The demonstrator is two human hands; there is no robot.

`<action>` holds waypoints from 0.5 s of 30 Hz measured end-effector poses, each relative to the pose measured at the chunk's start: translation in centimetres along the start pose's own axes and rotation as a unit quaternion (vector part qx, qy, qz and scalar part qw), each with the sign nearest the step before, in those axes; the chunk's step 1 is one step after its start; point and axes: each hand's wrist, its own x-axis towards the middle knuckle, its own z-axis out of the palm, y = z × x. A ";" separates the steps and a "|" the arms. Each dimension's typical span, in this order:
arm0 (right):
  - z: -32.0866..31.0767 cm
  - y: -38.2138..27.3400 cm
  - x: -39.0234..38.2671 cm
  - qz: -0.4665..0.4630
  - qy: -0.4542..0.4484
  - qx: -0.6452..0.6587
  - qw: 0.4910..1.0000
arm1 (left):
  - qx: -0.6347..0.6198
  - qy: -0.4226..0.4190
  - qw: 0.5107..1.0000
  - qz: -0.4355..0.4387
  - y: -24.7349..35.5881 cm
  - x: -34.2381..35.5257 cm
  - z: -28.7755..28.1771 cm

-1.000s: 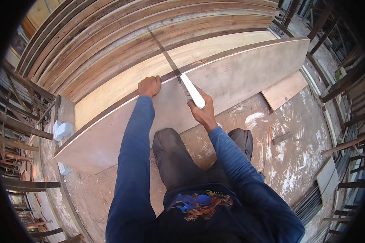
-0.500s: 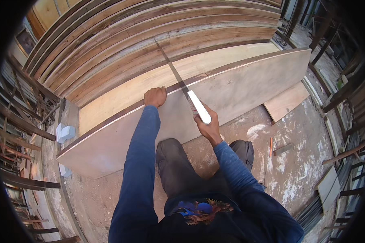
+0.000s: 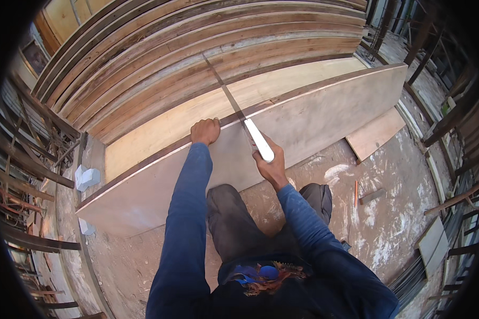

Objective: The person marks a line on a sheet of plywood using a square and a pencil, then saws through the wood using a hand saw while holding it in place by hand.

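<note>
A long plywood panel [image 3: 324, 114] stands on its edge across the space before my knees, its upper edge capped by a dark wooden strip. My left hand [image 3: 205, 131] is closed over that strip, left of the saw. In my right hand [image 3: 272, 165] is a handsaw [image 3: 259, 141], held by its white handle. The saw's narrow blade crosses the strip and points away from me, its tip over the stacked boards. Whether the teeth have cut into the strip cannot be made out. My right fingers are partly hidden behind the handle.
Long wooden boards [image 3: 223, 32] are stacked beyond the panel. Pale blue blocks [image 3: 87, 177] sit at its left end. On the stained floor at right lie a plywood offcut [image 3: 375, 134], an orange stick [image 3: 356, 194] and a small wood block [image 3: 371, 196]. Thin rods [image 3: 410, 279] lie lower right.
The saw has shifted very slightly left against the panel's face, still across the strip. My left hand keeps its hold, and the whole view has moved a little.
</note>
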 end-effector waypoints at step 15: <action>-0.1 -0.1 0.6 0.007 -0.005 -0.004 1.000 | -0.003 -0.013 1.000 -0.009 -0.2 0.1 0.8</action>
